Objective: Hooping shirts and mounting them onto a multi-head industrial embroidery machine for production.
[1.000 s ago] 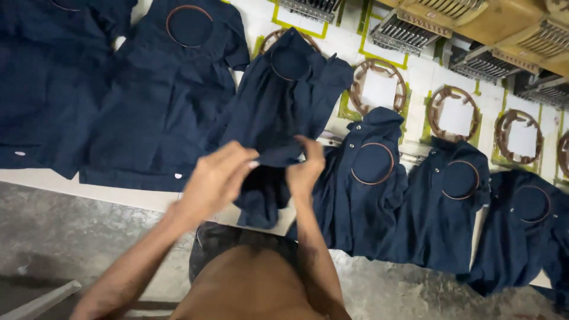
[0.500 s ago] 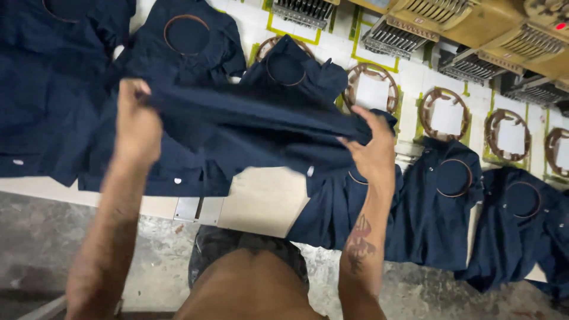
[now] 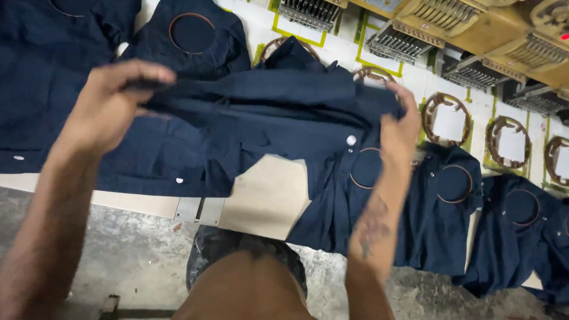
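Dark navy woven-cotton shirt held stretched above the pale counter, long axis running left to right between both hands. Left hand grip closed, pinching one fabric edge; right hand grip closed on the opposite edge, equally near. Cloth soft, creased, white button visible. Matching navy shirts lie over round brown hoop frames alongside.
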